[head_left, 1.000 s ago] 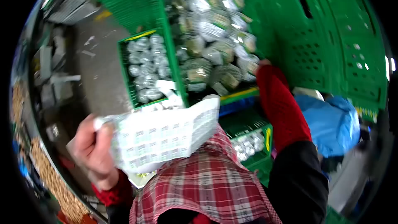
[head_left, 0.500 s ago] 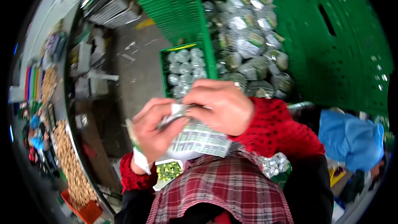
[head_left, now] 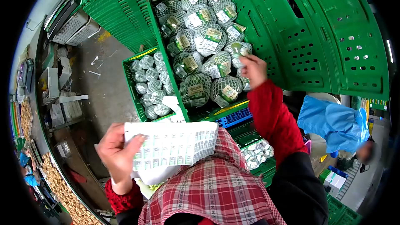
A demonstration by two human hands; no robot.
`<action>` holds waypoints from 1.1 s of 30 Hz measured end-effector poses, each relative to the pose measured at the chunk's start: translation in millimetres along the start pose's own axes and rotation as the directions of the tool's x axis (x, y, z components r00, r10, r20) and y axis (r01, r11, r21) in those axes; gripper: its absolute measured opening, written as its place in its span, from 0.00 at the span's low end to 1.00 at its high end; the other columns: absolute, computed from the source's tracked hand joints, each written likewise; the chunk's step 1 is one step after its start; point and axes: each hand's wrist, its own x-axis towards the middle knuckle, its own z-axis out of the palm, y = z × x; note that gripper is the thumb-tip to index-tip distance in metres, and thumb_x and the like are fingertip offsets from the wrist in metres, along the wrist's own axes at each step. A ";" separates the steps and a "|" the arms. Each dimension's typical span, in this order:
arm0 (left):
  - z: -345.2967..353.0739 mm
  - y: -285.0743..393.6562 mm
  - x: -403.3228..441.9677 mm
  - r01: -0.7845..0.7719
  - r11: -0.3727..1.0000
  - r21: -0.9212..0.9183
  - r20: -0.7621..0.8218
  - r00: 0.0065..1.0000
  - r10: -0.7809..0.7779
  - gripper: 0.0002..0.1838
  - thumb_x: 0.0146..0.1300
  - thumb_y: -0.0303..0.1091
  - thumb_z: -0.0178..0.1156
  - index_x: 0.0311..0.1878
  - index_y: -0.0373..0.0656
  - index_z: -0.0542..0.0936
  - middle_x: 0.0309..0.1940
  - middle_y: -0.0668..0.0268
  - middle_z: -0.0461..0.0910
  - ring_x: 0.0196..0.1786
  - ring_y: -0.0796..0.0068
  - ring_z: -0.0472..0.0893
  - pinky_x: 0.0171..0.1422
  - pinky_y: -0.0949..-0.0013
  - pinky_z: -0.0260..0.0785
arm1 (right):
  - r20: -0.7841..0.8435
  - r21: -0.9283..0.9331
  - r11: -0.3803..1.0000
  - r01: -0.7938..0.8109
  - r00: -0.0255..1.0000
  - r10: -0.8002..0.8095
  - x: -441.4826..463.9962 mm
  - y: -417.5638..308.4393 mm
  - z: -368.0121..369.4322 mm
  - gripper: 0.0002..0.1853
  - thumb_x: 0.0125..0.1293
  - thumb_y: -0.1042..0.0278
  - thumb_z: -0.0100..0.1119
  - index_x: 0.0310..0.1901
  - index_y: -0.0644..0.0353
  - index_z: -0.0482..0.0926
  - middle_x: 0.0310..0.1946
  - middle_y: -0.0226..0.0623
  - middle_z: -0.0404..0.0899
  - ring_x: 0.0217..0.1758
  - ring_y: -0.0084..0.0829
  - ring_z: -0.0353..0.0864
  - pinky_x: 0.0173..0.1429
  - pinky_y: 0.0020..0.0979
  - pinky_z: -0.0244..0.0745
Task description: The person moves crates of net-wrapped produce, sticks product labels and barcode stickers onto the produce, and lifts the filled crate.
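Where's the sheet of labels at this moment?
In the head view, the sheet of labels is below and left of centre, gripped by the left hand, just above the checked apron in the picture.

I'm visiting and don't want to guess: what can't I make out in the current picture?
In the head view:
Sheet of labels: print too small to read.
Left hand: partly hidden behind the sheet.
Right hand: blur and the hand itself hide whether it grips anything.
Green crate: netted packs on top hide anything beneath.
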 end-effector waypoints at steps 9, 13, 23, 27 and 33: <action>-28.9 26.9 17.4 -0.419 0.907 -0.051 -0.212 0.892 0.400 0.09 0.57 0.30 0.61 0.35 0.33 0.76 0.31 0.65 0.72 0.31 0.77 0.75 0.38 0.75 0.69 | -0.155 -0.781 0.622 0.057 0.947 -0.281 143.6 88.2 -55.9 0.19 0.44 0.58 0.77 0.28 0.64 0.80 0.16 0.38 0.77 0.18 0.32 0.74 0.25 0.38 0.71; -20.3 30.6 28.0 -0.392 0.902 -0.182 -0.301 0.895 0.329 0.16 0.55 0.37 0.70 0.31 0.36 0.74 0.28 0.67 0.69 0.28 0.82 0.70 0.33 0.78 0.67 | -0.147 -0.770 0.618 0.156 0.900 -0.411 153.1 69.4 -72.3 0.21 0.46 0.56 0.77 0.21 0.65 0.77 0.17 0.39 0.78 0.19 0.32 0.75 0.28 0.37 0.72; 22.5 19.1 59.5 -0.284 0.848 -0.448 -0.309 0.939 0.151 0.17 0.56 0.36 0.69 0.31 0.41 0.69 0.26 0.70 0.65 0.22 0.85 0.68 0.28 0.81 0.65 | -0.033 -0.899 0.361 0.249 0.782 -0.622 270.7 47.2 14.7 0.13 0.55 0.66 0.68 0.39 0.63 0.80 0.29 0.46 0.83 0.35 0.42 0.85 0.39 0.42 0.79; 28.4 34.6 49.1 -0.353 0.782 -0.513 -0.513 0.857 0.051 0.15 0.61 0.33 0.63 0.44 0.37 0.69 0.39 0.61 0.77 0.32 0.78 0.80 0.36 0.78 0.76 | 0.104 -0.993 0.015 0.119 0.913 -0.394 221.5 1.4 26.4 0.21 0.61 0.59 0.63 0.54 0.57 0.73 0.44 0.43 0.81 0.47 0.47 0.81 0.46 0.46 0.77; 23.5 8.5 90.5 -0.216 0.936 -0.279 -0.423 0.902 0.082 0.12 0.64 0.34 0.57 0.44 0.35 0.79 0.38 0.61 0.82 0.39 0.77 0.81 0.49 0.73 0.73 | 0.772 -0.635 -0.500 0.588 0.489 -0.406 315.1 81.5 2.7 0.19 0.72 0.52 0.43 0.44 0.57 0.80 0.50 0.42 0.79 0.52 0.43 0.77 0.51 0.42 0.73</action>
